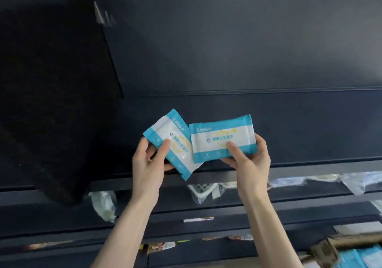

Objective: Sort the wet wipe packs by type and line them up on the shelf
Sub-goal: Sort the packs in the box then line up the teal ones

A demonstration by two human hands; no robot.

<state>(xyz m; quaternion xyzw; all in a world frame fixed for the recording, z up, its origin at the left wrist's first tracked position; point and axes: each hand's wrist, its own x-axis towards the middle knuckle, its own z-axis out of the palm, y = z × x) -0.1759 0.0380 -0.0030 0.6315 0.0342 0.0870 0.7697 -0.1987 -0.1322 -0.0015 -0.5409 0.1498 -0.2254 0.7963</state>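
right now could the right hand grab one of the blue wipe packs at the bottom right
Probably not yet. The right hand grips a blue-and-white wipe pack, so its grip is taken. Nothing seems to block the way down to the blue packs once it lets go.

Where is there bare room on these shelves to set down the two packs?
The grey ledge just under the right pack is bare, bordered by the black panel on the left and clear wrappers on the right. The lower shelves are crowded with wrapped goods, and the bottom right corner with more blue packs.
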